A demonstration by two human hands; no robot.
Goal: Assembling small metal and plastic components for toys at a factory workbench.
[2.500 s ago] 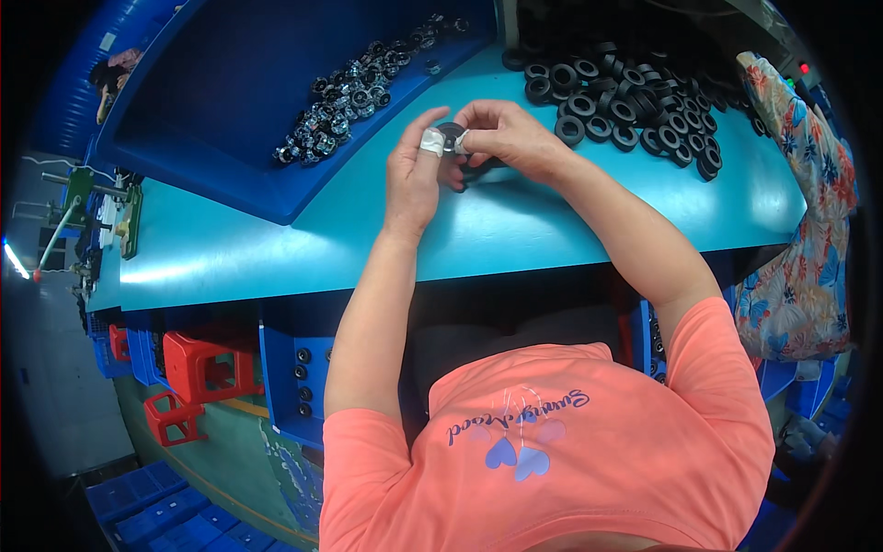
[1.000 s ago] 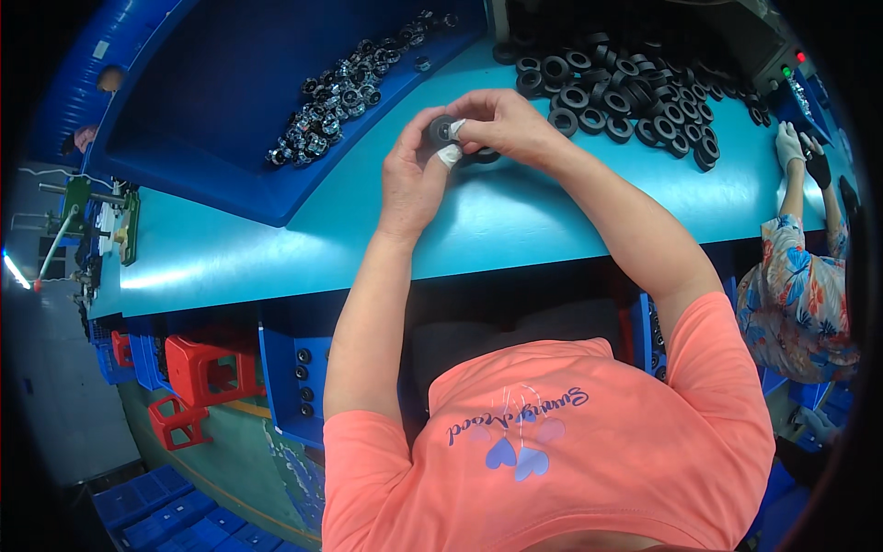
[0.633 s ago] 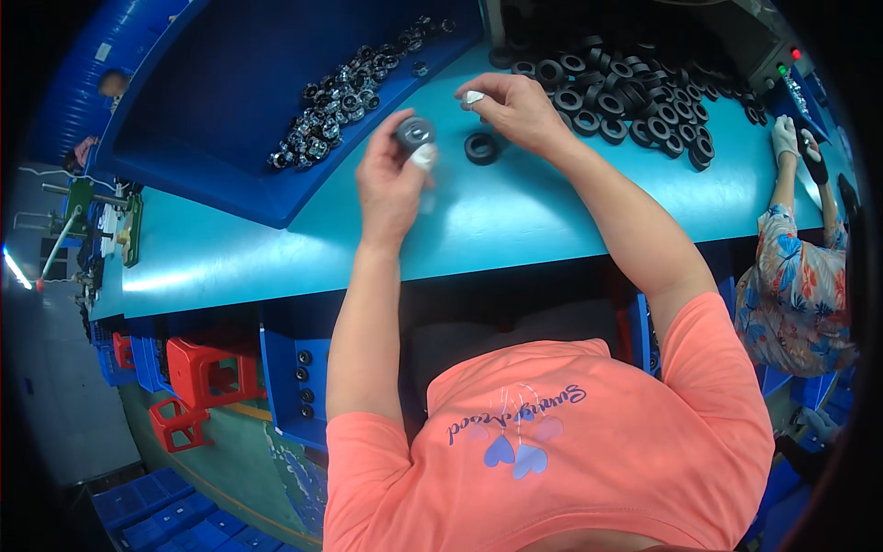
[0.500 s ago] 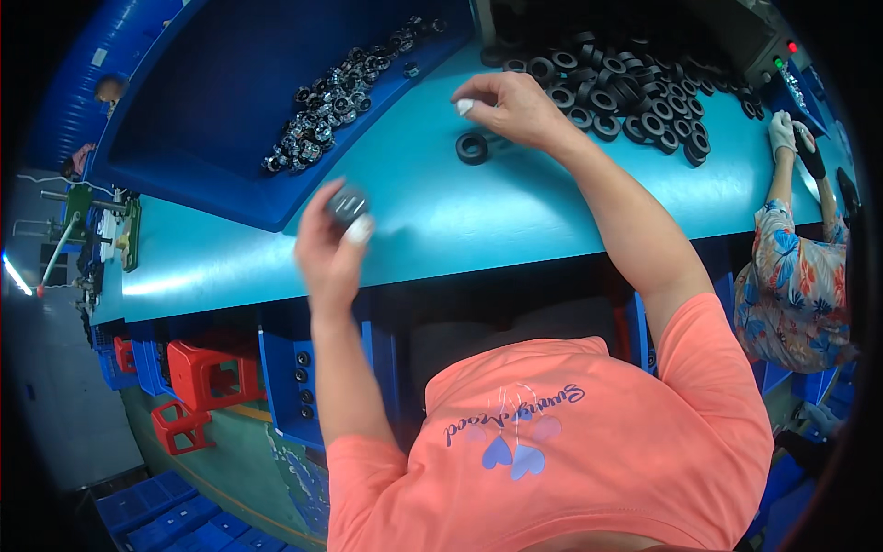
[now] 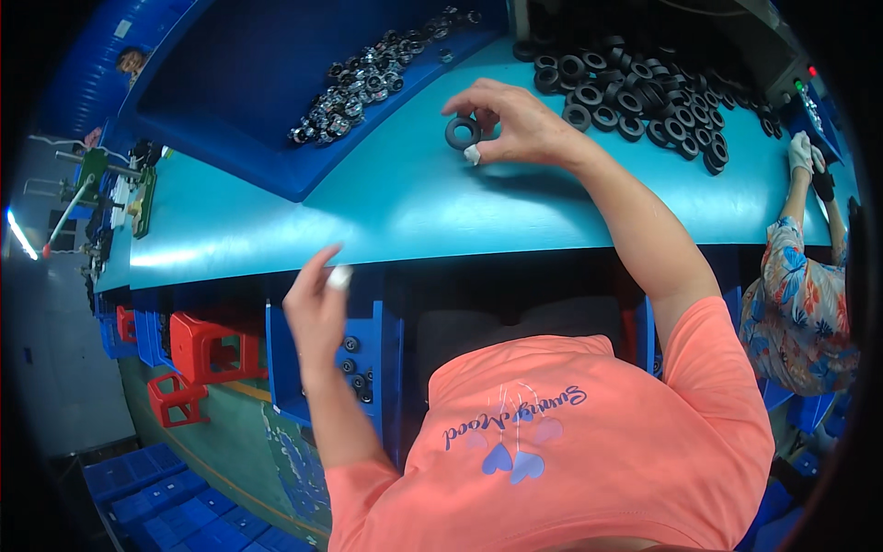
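Note:
A black rubber-like ring (image 5: 451, 135) is pinched between the fingers and thumb of my right hand (image 5: 517, 124), over the turquoise table. My left hand (image 5: 317, 308) is at the table's near edge, above a blue bin (image 5: 390, 368) below table height. Its finger and thumb are apart, a white cover is on the thumb, and nothing shows between them; the hand is slightly blurred. Several small black round parts (image 5: 349, 365) lie in that bin. Beyond my right hand spreads a heap of black rings (image 5: 635, 97).
A large blue tray (image 5: 299, 184) with a pile of shiny metallic parts (image 5: 354, 92) stands on the turquoise table (image 5: 414, 221). Red stools (image 5: 207, 348) and blue crates (image 5: 147, 497) are at the left. A gloved co-worker's hand (image 5: 802, 155) works at the far right.
My left hand moved down toward the near bin, and the dark round part it held is gone from it. My right hand took hold of the ring that lay on the table.

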